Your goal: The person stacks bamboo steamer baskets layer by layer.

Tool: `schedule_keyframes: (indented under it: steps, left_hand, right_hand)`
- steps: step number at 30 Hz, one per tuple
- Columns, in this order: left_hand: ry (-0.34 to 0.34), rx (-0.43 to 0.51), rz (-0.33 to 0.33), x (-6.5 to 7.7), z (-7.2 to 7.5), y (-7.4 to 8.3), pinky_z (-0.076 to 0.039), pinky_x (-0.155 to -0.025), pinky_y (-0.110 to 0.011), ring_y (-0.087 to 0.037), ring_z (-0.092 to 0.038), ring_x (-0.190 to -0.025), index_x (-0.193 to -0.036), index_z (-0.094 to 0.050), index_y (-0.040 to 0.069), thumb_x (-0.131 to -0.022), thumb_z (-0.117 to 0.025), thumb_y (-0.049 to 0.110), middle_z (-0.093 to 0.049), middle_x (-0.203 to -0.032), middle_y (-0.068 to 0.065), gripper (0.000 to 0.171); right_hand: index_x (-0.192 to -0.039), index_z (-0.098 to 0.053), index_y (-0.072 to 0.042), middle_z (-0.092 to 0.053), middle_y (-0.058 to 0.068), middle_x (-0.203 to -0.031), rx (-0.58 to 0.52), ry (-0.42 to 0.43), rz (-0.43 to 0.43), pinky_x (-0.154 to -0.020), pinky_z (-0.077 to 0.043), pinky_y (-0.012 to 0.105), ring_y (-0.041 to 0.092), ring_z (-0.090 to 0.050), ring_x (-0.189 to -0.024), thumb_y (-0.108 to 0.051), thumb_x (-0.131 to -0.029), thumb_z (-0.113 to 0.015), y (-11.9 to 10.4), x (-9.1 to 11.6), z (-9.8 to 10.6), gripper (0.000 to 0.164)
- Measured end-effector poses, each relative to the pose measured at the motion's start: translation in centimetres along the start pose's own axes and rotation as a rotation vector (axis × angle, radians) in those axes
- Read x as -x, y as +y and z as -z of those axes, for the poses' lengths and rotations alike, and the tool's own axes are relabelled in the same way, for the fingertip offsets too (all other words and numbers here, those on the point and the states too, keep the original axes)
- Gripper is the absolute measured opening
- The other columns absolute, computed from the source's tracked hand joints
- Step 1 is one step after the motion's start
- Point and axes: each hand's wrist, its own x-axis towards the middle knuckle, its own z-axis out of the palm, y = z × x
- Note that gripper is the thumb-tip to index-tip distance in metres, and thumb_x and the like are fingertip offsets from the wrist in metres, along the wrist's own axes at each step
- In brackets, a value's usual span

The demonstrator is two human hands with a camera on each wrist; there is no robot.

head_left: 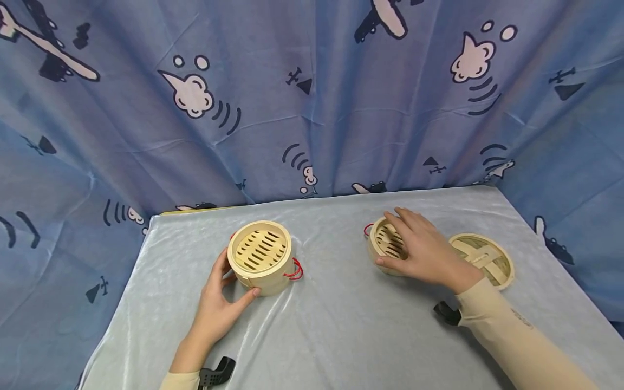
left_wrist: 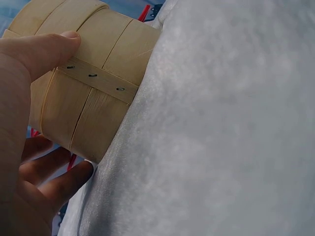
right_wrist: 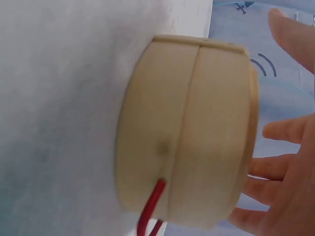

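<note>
On the left of the table, my left hand [head_left: 216,306] holds a round bamboo steamer basket [head_left: 260,252] with a slatted floor and red cord handles. In the left wrist view, the thumb [left_wrist: 59,49] lies on its stapled wall and the fingers reach round the other side. A second bamboo steamer basket [head_left: 385,242] stands right of centre. My right hand [head_left: 429,252] is over its right part, fingers spread, and hides some of it. The right wrist view has this basket's side wall [right_wrist: 182,132] with a red cord, and the fingers [right_wrist: 275,167] beside its upper rim.
A round bamboo lid [head_left: 487,257] with crossed strips lies at the right, partly behind the right wrist. Pale velvety cloth [head_left: 336,325] covers the table. A blue patterned curtain [head_left: 331,108] hangs along the back and sides.
</note>
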Motion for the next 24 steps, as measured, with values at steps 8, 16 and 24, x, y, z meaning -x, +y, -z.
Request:
schedule_keyframes:
  steps: [8, 16, 24]
  left_hand:
    - [-0.003, 0.005, 0.000, 0.0, 0.1, 0.1, -0.056, -0.109, -0.044, -0.025, -0.053, -0.143, -0.174, -0.030, 0.022, -0.083, -0.098, 0.011, -0.048, -0.166, -0.004, 0.114]
    - [0.001, -0.007, -0.008, 0.1, -0.1, 0.1, -0.057, -0.108, -0.039, -0.027, -0.054, -0.142, -0.174, -0.029, 0.020, -0.083, -0.098, 0.010, -0.048, -0.166, -0.006, 0.115]
    - [-0.001, -0.009, 0.006, 0.1, 0.0, 0.3, -0.055, -0.110, -0.037, -0.023, -0.053, -0.142, -0.174, -0.028, 0.022, -0.083, -0.098, 0.011, -0.047, -0.167, -0.004, 0.115]
  right_hand:
    - [-0.167, -0.039, -0.002, -0.037, 0.035, -0.165, -0.023, -0.008, -0.047, -0.121, -0.033, 0.074, 0.057, -0.036, -0.152, -0.069, -0.091, -0.079, 1.2, 0.9, -0.5, 0.109]
    - [-0.169, -0.032, 0.002, -0.033, 0.037, -0.168, -0.027, -0.044, -0.131, -0.120, -0.035, 0.076, 0.057, -0.034, -0.152, -0.072, -0.093, -0.076, 2.2, 2.2, -0.2, 0.114]
    - [-0.167, -0.026, 0.011, -0.035, 0.036, -0.167, -0.081, -0.025, -0.130, -0.122, -0.035, 0.072, 0.056, -0.036, -0.153, -0.066, -0.093, -0.080, 2.6, 2.9, -0.5, 0.120]
